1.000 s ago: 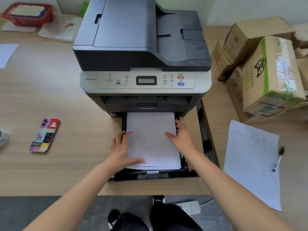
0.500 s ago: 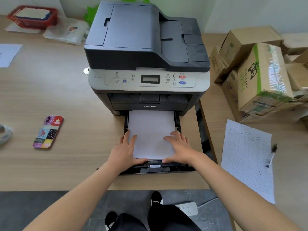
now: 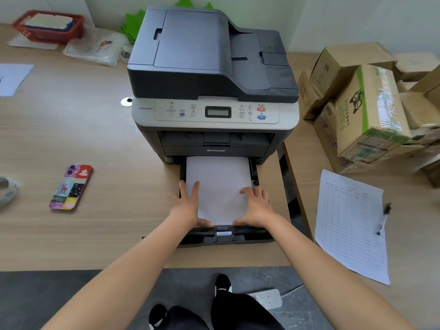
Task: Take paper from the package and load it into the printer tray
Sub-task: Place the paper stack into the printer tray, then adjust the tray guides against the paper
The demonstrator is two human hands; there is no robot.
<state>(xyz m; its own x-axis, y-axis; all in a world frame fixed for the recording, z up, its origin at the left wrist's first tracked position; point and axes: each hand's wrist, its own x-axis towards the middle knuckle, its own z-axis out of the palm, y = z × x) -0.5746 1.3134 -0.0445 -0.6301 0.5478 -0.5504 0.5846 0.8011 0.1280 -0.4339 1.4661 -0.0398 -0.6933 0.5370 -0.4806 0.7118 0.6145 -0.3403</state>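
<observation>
A dark grey and silver printer (image 3: 214, 75) stands on the wooden desk. Its black paper tray (image 3: 247, 235) is pulled out toward me. A stack of white paper (image 3: 219, 184) lies flat in the tray, its far end under the printer body. My left hand (image 3: 188, 206) rests flat on the stack's near left corner, fingers spread. My right hand (image 3: 256, 206) lies flat on the near right corner, fingers apart. Neither hand grips the paper. No paper package is in view.
A phone (image 3: 71, 186) in a colourful case lies on the desk to the left. A printed form (image 3: 350, 222) and a pen (image 3: 383, 219) lie to the right, below stacked cardboard boxes (image 3: 364, 108). A red basket (image 3: 47, 27) stands at the far left. A power strip (image 3: 266, 297) lies on the floor.
The paper stack has slid deeper into the tray and now lies squared. Both hands moved to its near corners and flattened on it. The view has shifted back slightly.
</observation>
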